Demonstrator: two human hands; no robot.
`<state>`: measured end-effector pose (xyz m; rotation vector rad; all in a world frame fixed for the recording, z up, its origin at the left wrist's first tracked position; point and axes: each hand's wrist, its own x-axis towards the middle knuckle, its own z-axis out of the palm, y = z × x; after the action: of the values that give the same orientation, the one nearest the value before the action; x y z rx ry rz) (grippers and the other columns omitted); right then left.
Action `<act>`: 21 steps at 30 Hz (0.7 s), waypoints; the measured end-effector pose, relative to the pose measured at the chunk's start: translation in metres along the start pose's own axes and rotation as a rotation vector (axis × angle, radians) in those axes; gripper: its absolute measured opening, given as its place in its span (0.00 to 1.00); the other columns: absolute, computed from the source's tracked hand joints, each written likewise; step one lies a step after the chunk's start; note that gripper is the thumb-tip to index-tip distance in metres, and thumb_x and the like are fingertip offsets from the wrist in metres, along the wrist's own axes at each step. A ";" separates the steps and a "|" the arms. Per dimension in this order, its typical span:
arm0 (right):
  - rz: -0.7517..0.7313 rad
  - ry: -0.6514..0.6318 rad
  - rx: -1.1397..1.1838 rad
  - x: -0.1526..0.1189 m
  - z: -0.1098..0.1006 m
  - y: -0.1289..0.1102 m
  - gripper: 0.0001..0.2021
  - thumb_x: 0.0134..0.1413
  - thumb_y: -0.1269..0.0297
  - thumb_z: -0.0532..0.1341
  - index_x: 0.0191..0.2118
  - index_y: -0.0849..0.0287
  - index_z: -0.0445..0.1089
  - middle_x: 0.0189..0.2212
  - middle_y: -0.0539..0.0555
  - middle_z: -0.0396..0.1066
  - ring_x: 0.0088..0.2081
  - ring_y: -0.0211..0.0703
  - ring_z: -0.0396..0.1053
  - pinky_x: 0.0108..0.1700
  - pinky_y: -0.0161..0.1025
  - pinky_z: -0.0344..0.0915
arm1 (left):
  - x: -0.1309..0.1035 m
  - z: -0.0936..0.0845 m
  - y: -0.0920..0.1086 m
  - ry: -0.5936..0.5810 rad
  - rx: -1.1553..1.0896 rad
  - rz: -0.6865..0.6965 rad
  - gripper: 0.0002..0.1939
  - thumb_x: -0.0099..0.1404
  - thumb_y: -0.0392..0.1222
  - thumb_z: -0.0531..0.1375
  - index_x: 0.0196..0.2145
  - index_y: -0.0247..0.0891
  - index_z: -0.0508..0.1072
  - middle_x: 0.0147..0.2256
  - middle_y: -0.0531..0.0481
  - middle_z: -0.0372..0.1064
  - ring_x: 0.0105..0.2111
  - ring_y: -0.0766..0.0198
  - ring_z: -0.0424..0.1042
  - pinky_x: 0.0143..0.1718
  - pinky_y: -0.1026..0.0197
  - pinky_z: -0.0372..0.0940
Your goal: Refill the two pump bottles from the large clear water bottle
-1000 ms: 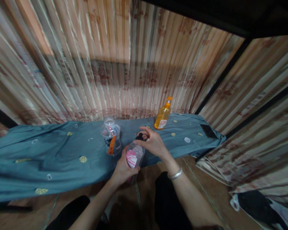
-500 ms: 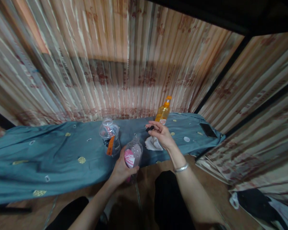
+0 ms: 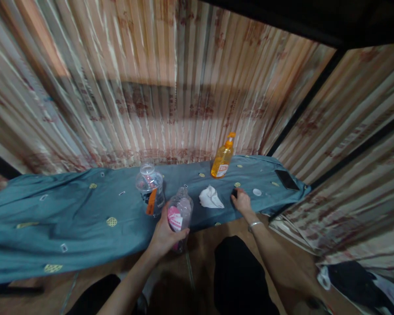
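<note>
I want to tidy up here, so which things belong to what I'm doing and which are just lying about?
Seem part of it:
pink-labelled bottle, in your left hand
small black object, at your right hand

Seem to be lying about:
orange-labelled container, role unclear
amber pump bottle, role unclear
white cloth
dark phone

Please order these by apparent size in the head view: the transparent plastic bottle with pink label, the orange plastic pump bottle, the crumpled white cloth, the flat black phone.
1. Transparent bottle, partly behind the left hand
2. Pump bottle
3. White cloth and phone: too close to rank
</note>
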<state>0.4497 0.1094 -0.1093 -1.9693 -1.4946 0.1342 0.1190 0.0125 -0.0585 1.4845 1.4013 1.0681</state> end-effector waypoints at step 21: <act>-0.115 -0.268 -0.016 -0.024 0.020 -0.075 0.19 0.48 0.78 0.58 0.49 0.68 0.68 0.42 0.69 0.76 0.47 0.55 0.73 0.50 0.44 0.65 | 0.006 -0.005 0.001 0.087 -0.018 0.041 0.47 0.41 0.49 0.70 0.57 0.36 0.58 0.55 0.36 0.64 0.56 0.45 0.65 0.60 0.42 0.55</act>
<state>0.3707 0.1066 -0.0905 -1.9310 -1.7795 0.3492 0.1147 0.0183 -0.0559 1.4742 1.4228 1.1806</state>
